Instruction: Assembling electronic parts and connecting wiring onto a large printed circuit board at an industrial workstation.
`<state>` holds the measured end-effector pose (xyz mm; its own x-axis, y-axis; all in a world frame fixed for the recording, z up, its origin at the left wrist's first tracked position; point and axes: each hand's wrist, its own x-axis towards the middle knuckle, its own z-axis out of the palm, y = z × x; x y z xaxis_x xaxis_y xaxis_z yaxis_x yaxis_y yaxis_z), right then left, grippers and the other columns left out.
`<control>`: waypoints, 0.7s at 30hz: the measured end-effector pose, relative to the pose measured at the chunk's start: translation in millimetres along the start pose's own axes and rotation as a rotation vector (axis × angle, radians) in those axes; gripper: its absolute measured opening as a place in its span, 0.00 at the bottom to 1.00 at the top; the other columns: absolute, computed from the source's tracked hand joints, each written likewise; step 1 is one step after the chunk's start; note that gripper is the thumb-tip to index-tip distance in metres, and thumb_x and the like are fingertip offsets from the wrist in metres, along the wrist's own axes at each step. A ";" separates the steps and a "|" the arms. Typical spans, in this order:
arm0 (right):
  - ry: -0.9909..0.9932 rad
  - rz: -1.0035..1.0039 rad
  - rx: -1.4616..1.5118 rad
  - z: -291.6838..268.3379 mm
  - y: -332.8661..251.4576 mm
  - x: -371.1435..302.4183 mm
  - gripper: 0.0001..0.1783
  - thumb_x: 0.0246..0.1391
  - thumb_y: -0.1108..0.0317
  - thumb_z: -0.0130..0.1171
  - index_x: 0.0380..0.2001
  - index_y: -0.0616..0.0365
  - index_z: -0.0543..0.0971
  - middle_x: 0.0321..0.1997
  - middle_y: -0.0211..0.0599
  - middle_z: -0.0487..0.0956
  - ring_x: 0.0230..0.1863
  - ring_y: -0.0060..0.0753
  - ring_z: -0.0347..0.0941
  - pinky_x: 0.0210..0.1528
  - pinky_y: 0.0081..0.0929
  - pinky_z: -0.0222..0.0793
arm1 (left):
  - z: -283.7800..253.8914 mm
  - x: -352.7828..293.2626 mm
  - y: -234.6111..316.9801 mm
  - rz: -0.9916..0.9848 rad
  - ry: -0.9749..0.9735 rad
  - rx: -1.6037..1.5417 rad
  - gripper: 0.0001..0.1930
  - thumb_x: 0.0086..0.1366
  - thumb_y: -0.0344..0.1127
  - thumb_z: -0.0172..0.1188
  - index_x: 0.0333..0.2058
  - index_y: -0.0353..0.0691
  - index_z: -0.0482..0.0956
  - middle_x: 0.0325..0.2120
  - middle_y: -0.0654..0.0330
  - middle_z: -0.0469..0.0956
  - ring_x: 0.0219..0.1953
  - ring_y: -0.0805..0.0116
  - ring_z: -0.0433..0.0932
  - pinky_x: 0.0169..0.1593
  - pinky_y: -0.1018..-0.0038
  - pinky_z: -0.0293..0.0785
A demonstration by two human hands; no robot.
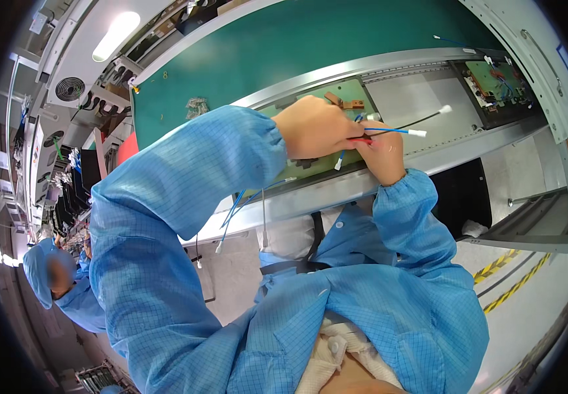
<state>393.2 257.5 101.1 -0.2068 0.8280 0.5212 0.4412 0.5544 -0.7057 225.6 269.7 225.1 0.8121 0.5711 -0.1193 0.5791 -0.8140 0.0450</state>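
Pinching a blue wire [392, 131] and a black wire [418, 121] between them, the left hand [317, 128] and right hand [384, 156] are meeting above a green board [355, 88]. Both grips are sitting closed on the wires; which finger is pressing which wire cannot be told. Both wires are projecting rightward, ending in white connectors; something red [361, 140] is showing at the fingertips. A second board [494, 92], carrying components, is lying farther right, beyond the green counter [238, 69].
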 end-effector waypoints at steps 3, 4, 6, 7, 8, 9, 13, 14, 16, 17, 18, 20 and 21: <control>0.096 -0.003 0.232 7.5 3.3 -2.4 0.09 0.48 0.66 0.62 0.33 0.57 0.79 0.27 0.39 0.78 0.29 0.38 0.75 0.28 0.29 0.68 | 5.2 -6.1 -8.6 0.148 0.173 -0.107 0.08 0.60 0.41 0.57 0.36 0.47 0.76 0.23 0.57 0.78 0.28 0.53 0.78 0.31 0.60 0.74; 0.099 -0.003 0.232 5.7 2.2 -2.7 0.09 0.48 0.66 0.62 0.33 0.57 0.79 0.27 0.39 0.78 0.29 0.38 0.75 0.28 0.29 0.68 | 6.0 -7.1 -11.2 0.151 0.172 -0.105 0.08 0.60 0.41 0.57 0.36 0.47 0.76 0.23 0.57 0.78 0.28 0.53 0.78 0.31 0.60 0.74; -0.057 0.186 0.146 -0.9 -7.0 -0.3 0.10 0.49 0.65 0.62 0.34 0.56 0.79 0.25 0.38 0.77 0.26 0.35 0.74 0.26 0.28 0.67 | 2.8 -7.4 -12.8 -0.080 0.028 -0.230 0.07 0.59 0.37 0.59 0.34 0.42 0.75 0.24 0.54 0.77 0.30 0.50 0.77 0.32 0.59 0.72; -0.055 0.187 0.144 -1.3 -7.3 -0.9 0.10 0.49 0.65 0.62 0.34 0.56 0.79 0.25 0.38 0.77 0.26 0.35 0.74 0.26 0.28 0.67 | 3.7 -6.4 -13.3 -0.078 0.028 -0.230 0.07 0.59 0.37 0.59 0.34 0.42 0.75 0.24 0.54 0.77 0.30 0.50 0.77 0.32 0.59 0.72; -0.048 0.168 0.131 -2.0 -7.9 -1.3 0.10 0.50 0.67 0.62 0.36 0.58 0.80 0.25 0.37 0.78 0.25 0.31 0.75 0.27 0.24 0.68 | 4.4 -6.0 -12.8 -0.124 0.057 -0.298 0.07 0.59 0.35 0.58 0.34 0.40 0.74 0.23 0.54 0.77 0.29 0.52 0.77 0.32 0.61 0.72; -0.041 0.149 0.119 -3.0 -10.5 -1.0 0.11 0.51 0.68 0.62 0.37 0.60 0.80 0.24 0.37 0.79 0.24 0.26 0.76 0.28 0.21 0.69 | 5.0 -5.5 -12.6 -0.172 0.086 -0.367 0.07 0.59 0.33 0.58 0.33 0.37 0.72 0.22 0.54 0.77 0.28 0.53 0.77 0.31 0.62 0.71; -0.114 0.119 -0.083 -15.8 -29.2 5.4 0.12 0.50 0.68 0.63 0.38 0.60 0.79 0.23 0.36 0.79 0.23 0.26 0.75 0.28 0.20 0.68 | 5.4 2.4 -13.5 -0.215 0.096 -0.401 0.07 0.57 0.33 0.59 0.32 0.36 0.74 0.23 0.50 0.77 0.29 0.49 0.77 0.33 0.60 0.71; -0.107 0.163 -0.040 -16.0 -29.5 5.1 0.12 0.50 0.68 0.63 0.38 0.60 0.79 0.23 0.35 0.79 0.23 0.24 0.74 0.28 0.20 0.68 | 2.8 3.7 -12.9 -0.213 0.085 -0.412 0.07 0.57 0.32 0.59 0.32 0.35 0.74 0.22 0.50 0.77 0.29 0.50 0.77 0.33 0.61 0.71; -0.100 0.206 0.003 -15.2 -28.2 3.9 0.12 0.49 0.68 0.64 0.37 0.59 0.80 0.22 0.34 0.78 0.24 0.21 0.74 0.29 0.19 0.67 | -0.8 4.9 -10.3 -0.210 0.077 -0.423 0.07 0.56 0.31 0.59 0.32 0.34 0.74 0.22 0.50 0.77 0.28 0.50 0.77 0.33 0.61 0.71; -0.068 0.212 0.122 -11.9 -24.0 2.7 0.11 0.49 0.69 0.64 0.37 0.60 0.80 0.22 0.32 0.78 0.24 0.19 0.73 0.29 0.19 0.67 | -3.1 4.8 -8.1 -0.224 0.053 -0.432 0.07 0.56 0.30 0.58 0.32 0.34 0.74 0.22 0.51 0.77 0.28 0.51 0.77 0.33 0.62 0.72; -0.037 0.217 0.242 -7.6 -19.6 1.7 0.11 0.49 0.70 0.64 0.37 0.60 0.80 0.22 0.30 0.78 0.25 0.16 0.71 0.28 0.18 0.66 | -3.7 4.3 -7.2 -0.237 0.030 -0.441 0.06 0.55 0.29 0.58 0.32 0.34 0.74 0.21 0.52 0.78 0.27 0.52 0.78 0.33 0.63 0.72; 0.009 0.180 0.344 5.3 -9.2 3.3 0.11 0.48 0.67 0.66 0.36 0.57 0.80 0.19 0.30 0.76 0.21 0.18 0.70 0.24 0.19 0.63 | 3.3 3.8 -10.3 -0.246 0.042 -0.433 0.05 0.54 0.28 0.58 0.31 0.34 0.75 0.21 0.52 0.78 0.27 0.53 0.78 0.32 0.63 0.72; 0.059 0.142 0.446 8.2 -6.5 3.6 0.12 0.46 0.64 0.68 0.35 0.53 0.81 0.16 0.31 0.75 0.17 0.19 0.68 0.20 0.19 0.60 | 6.4 4.2 -12.2 -0.252 0.054 -0.423 0.05 0.54 0.27 0.57 0.30 0.34 0.75 0.21 0.52 0.78 0.26 0.53 0.77 0.32 0.63 0.72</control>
<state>382.5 257.6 103.6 -0.1161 0.8990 0.4222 0.0411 0.4290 -0.9024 221.5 281.4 217.6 0.6394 0.7583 -0.1271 0.7268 -0.5422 0.4216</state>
